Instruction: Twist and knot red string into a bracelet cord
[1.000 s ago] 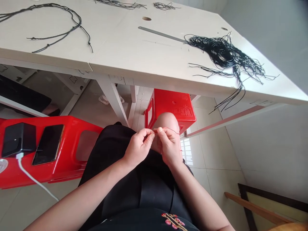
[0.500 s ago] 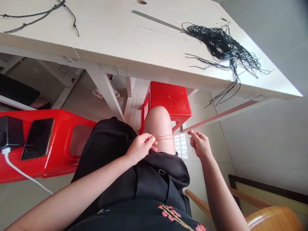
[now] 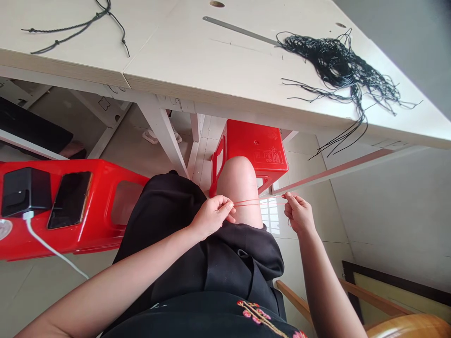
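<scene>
A thin red string [image 3: 252, 203] stretches nearly level above my bare knee, its strands running between both hands. My left hand [image 3: 215, 213] pinches one end between thumb and fingertips, over my lap. At the other end, my right hand [image 3: 298, 211] closes its fingers on the string, out past the right side of the knee. A small dark loop hangs just below the right fingers; I cannot make out what it is. Up on the table lies a tangled bundle of black cords [image 3: 338, 70], some ends drooping over the front edge.
On the pale table [image 3: 197, 61] lie a steel ruler [image 3: 239, 30] and a knotted black cord [image 3: 77, 26]. A red stool [image 3: 255, 145] stands beneath it. At left, another red stool [image 3: 102, 188] holds a phone [image 3: 70, 199] and a black charger [image 3: 26, 190] with a white cable.
The whole view has shifted slightly, so everything appears a little further right. Both hands keep their hold on the taut string, with about the same distance between them.
</scene>
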The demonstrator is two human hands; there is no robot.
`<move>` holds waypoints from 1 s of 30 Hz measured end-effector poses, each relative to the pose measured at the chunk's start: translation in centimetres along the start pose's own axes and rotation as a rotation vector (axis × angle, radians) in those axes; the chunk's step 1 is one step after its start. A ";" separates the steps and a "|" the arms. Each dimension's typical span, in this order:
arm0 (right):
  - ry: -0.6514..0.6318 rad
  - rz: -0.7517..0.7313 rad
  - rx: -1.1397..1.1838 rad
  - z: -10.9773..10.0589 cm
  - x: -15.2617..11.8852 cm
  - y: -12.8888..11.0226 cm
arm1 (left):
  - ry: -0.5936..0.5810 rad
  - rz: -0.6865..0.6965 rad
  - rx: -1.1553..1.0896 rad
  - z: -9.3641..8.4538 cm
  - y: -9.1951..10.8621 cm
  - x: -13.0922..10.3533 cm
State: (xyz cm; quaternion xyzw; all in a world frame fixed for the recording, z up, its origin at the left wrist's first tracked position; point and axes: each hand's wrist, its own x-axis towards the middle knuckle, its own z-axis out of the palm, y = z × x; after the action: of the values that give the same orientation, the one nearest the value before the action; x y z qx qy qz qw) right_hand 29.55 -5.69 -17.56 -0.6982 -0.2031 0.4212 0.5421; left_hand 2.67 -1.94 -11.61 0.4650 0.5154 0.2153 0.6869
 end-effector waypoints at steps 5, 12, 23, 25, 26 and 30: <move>0.012 0.024 -0.009 -0.5 0.2 0.5 | -0.007 0.009 0.014 -0.1 -0.1 0.1; 0.019 0.022 -0.038 -0.5 0.4 0.7 | -0.015 0.032 0.038 -0.3 -0.2 0.2; 0.042 -0.036 -0.329 -0.7 1.1 1.5 | 0.001 0.040 0.061 -0.2 0.1 0.2; 0.089 -0.086 -0.432 -0.7 1.1 1.2 | 0.008 0.045 0.067 -0.2 0.0 0.3; 0.115 -0.124 -0.477 -0.4 0.9 0.8 | 0.011 0.048 0.069 -0.2 0.0 0.3; 0.097 -0.311 -0.560 2.5 -2.2 -1.0 | 0.009 0.056 0.075 -0.3 0.0 0.5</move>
State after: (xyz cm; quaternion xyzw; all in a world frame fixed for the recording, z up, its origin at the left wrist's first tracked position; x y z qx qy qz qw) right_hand 26.44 -5.55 -15.94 -0.7999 -0.3893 0.2273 0.3961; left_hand 2.61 -1.50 -11.90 0.5039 0.5130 0.2172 0.6601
